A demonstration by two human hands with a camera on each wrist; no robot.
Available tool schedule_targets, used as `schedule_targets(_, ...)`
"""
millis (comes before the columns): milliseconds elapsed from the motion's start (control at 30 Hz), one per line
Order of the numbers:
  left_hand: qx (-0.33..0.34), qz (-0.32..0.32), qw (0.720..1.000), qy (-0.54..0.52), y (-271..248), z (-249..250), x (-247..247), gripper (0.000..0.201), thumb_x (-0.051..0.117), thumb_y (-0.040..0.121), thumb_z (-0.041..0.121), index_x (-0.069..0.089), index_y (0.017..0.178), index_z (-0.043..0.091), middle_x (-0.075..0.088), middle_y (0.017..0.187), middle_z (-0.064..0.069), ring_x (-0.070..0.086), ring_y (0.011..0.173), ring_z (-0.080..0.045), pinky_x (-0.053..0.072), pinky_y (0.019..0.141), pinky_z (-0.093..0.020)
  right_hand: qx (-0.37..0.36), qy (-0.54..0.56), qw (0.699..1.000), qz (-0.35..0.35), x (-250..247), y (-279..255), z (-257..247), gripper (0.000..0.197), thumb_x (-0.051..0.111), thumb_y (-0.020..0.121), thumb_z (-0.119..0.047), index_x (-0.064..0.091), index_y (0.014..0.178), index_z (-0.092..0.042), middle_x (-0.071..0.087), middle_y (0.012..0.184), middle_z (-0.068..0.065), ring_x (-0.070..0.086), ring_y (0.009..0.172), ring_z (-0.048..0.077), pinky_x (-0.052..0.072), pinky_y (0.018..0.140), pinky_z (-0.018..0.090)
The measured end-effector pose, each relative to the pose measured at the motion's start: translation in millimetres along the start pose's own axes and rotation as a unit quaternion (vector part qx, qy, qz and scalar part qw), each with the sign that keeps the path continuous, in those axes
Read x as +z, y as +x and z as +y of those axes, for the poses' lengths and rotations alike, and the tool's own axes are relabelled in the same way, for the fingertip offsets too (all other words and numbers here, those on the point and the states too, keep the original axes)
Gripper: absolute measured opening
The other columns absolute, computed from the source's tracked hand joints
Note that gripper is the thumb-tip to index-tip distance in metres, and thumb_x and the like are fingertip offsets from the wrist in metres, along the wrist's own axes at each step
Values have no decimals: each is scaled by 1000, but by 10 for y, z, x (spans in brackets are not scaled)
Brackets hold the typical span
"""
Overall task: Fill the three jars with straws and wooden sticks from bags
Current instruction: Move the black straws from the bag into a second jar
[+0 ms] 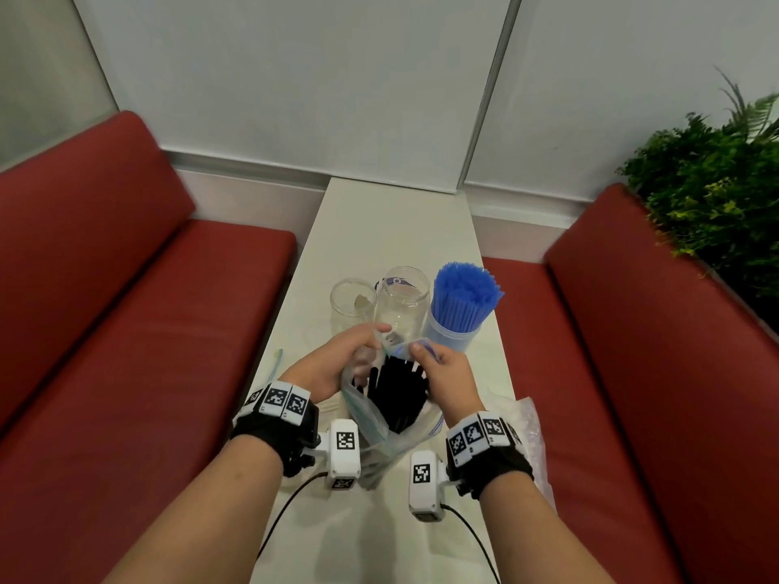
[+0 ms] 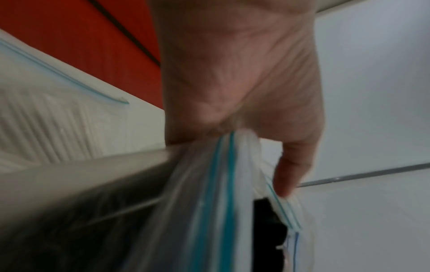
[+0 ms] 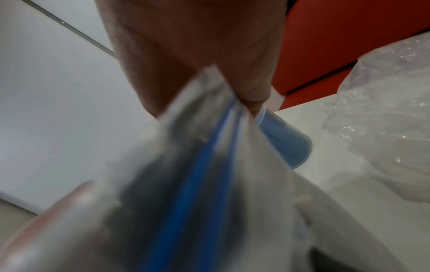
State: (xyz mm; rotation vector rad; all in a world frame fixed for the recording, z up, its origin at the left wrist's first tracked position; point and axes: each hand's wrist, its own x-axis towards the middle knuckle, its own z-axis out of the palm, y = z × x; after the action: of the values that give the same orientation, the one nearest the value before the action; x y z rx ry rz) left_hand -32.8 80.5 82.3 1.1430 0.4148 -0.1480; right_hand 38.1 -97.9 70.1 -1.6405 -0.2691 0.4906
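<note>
Hands: left hand [image 1: 333, 364] & right hand [image 1: 447, 373] each pinch the rim of clear zip bag [image 1: 379, 432] w/ black straws [image 1: 398, 394], over white bench [image 1: 392, 229].
Behind bag: two empty clear jars [image 1: 400, 301], third jar w/ blue straws [image 1: 461, 301].
Right edge: crumpled clear plastic bag [image 1: 531, 432].

A: Head view is evenly lit, soft and diffuse, only faint shadows on the table [image 1: 392, 229]. Wide-angle bending at the edges.

B: Wrist views?

A: Both soft. The zip bag [image 2: 209, 211] sits too near the lens and is smeared. Small glints on the crumpled plastic [image 3: 384, 110].
</note>
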Motion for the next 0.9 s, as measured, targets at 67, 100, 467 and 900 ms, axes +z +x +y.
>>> schedule_targets(67,18,-33,998,51,-14,-10,-6,51,66,76,17,61,126,29,45,59,-1,34,47,-13,33,45,-23,-4,-6,1000,18,14,3,-22,22,64,100,-28,78,90,-16,77,75,-4,67,64,3,49,58,15)
schedule_targets(100,36,-33,995,84,-13,-15,-8,48,71,78,20,63,124,30,38,59,0,31,48,-12,30,45,-24,0,-6,1000,26,25,-2,-53,26,64,99,-32,78,84,-16,76,72,-3,67,62,3,50,58,15)
schedule_targets(467,51,122,945,299,168,-135,-43,34,62,92,44,66,98,11,69,90,-5,63,78,-19,52,76,-34,148,180,969,87,162,40,33,39,45,109,-19,57,75,-2,70,74,19,71,67,30,59,61,35)
schedule_targets(900,-196,121,968,100,-130,-19,-223,44,48,103,34,55,120,-7,73,90,-18,72,71,-27,62,63,-41,136,40,982,125,234,85,313,54,33,96,10,54,136,-22,66,114,15,65,107,33,55,83,37)
